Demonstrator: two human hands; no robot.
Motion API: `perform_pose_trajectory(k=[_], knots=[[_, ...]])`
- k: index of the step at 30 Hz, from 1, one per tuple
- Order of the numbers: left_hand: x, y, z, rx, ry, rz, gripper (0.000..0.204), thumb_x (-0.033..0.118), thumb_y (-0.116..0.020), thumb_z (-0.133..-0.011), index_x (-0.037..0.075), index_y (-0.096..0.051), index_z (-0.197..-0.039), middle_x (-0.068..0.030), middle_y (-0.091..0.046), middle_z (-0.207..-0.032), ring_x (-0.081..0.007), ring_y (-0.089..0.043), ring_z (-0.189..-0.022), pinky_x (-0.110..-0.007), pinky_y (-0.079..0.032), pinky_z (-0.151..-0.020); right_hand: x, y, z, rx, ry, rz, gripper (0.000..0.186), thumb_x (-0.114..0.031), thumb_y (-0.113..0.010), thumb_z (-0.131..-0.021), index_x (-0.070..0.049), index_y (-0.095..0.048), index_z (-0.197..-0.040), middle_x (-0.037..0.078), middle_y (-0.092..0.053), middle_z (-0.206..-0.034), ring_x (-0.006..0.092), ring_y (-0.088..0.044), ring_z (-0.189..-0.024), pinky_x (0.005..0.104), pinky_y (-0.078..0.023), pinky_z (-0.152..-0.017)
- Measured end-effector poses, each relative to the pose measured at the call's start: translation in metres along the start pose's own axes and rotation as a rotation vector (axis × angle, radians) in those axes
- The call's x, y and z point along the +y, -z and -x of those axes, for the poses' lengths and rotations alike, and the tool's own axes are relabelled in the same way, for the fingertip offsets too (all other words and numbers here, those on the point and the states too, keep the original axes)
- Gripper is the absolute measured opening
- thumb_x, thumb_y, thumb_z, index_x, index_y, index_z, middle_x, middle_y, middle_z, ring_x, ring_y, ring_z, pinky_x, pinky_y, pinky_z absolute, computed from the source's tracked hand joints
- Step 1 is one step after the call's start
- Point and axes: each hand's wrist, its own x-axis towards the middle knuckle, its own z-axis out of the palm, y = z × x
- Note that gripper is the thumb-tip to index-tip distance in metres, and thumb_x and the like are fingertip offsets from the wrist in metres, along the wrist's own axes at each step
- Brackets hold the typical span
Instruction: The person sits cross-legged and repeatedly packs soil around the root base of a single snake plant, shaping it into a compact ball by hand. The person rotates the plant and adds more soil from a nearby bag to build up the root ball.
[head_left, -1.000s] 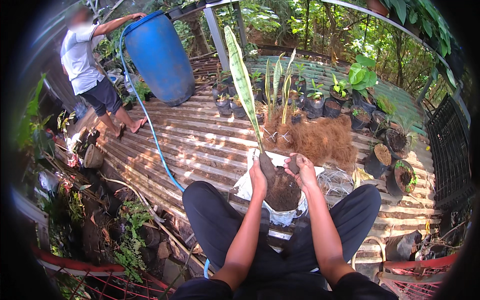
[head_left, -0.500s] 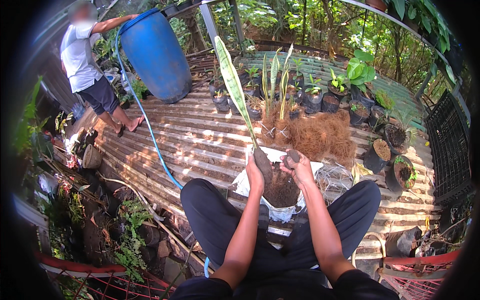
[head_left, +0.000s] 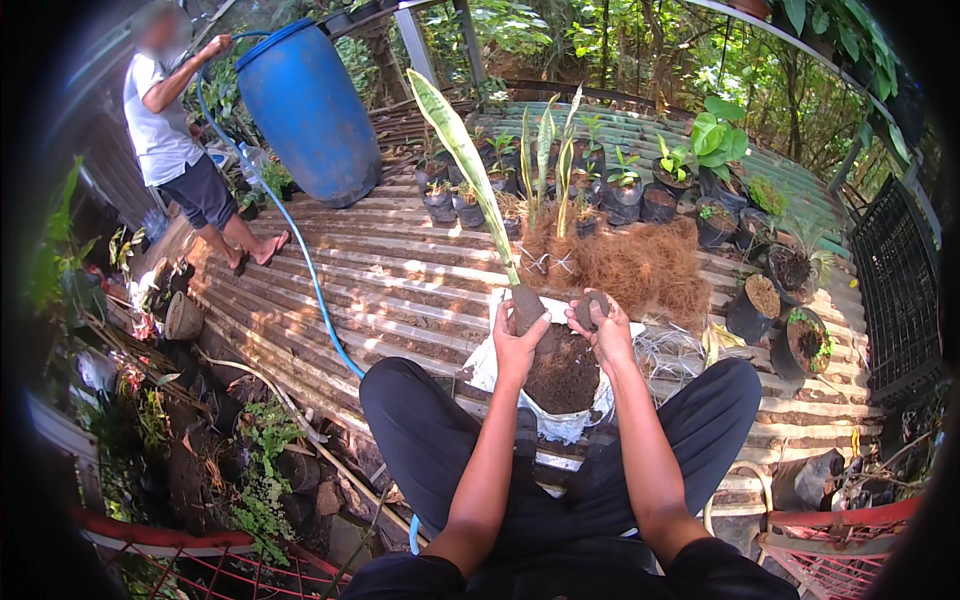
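My left hand (head_left: 517, 345) grips the soil-packed base of a snake plant leaf (head_left: 462, 150), which leans up and to the left. Its dark soil ball (head_left: 526, 305) shows above my fingers. My right hand (head_left: 608, 335) is closed round a lump of dark soil (head_left: 592, 304), just right of the soil ball and apart from it. Below both hands stands a white sack (head_left: 483, 369) with its top folded open and loose brown soil (head_left: 562, 375) inside.
Beyond the sack lie brown coconut fibre (head_left: 645, 270) and fibre-wrapped snake plants (head_left: 540, 165). Several potted plants (head_left: 622, 195) stand behind. White string (head_left: 672, 355) lies at right. A blue hose (head_left: 318, 290) crosses left, near a blue barrel (head_left: 312, 120) and another person (head_left: 170, 130).
My left hand has turned the plant's soil ball, and my grip covers its lower part. My right hand's lump is more upright. The other person has drawn back from the barrel, lifting the hose.
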Motion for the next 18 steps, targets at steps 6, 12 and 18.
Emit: perform_pose_trajectory(k=[6, 12, 18], knots=[[-0.002, -0.011, -0.001, -0.007, -0.112, 0.187, 0.062, 0.005, -0.078, -0.084, 0.001, -0.038, -0.132, -0.0109, -0.063, -0.110, -0.0175, -0.065, -0.094, -0.033, -0.055, -0.083, 0.003, -0.004, -0.002, -0.098, -0.021, -0.157, 0.044, -0.037, -0.047, -0.106, -0.003, -0.046, -0.135, 0.019, -0.064, -0.124, 0.0303, -0.067, -0.107, 0.0412, -0.058, -0.090], [0.001, -0.003, 0.002, 0.016, -0.092, -0.190, 0.062, 0.003, -0.069, -0.089, -0.001, -0.037, -0.141, -0.0150, -0.061, -0.117, -0.0200, -0.065, -0.103, -0.034, -0.053, -0.091, 0.006, -0.008, -0.001, -0.112, -0.072, -0.157, 0.055, -0.051, -0.041, -0.105, -0.004, -0.048, -0.132, 0.018, -0.063, -0.126, 0.0290, -0.066, -0.109, 0.0412, -0.055, -0.091], [-0.018, 0.002, -0.003, -0.053, -0.125, -0.053, 0.081, 0.011, -0.068, -0.091, -0.008, -0.019, -0.153, -0.0207, -0.035, -0.151, -0.0255, -0.039, -0.139, -0.037, -0.034, -0.113, 0.005, -0.007, -0.001, -0.096, -0.086, -0.178, 0.054, -0.052, -0.040, -0.105, -0.005, -0.050, -0.130, 0.017, -0.064, -0.125, 0.0283, -0.066, -0.107, 0.0408, -0.055, -0.091]])
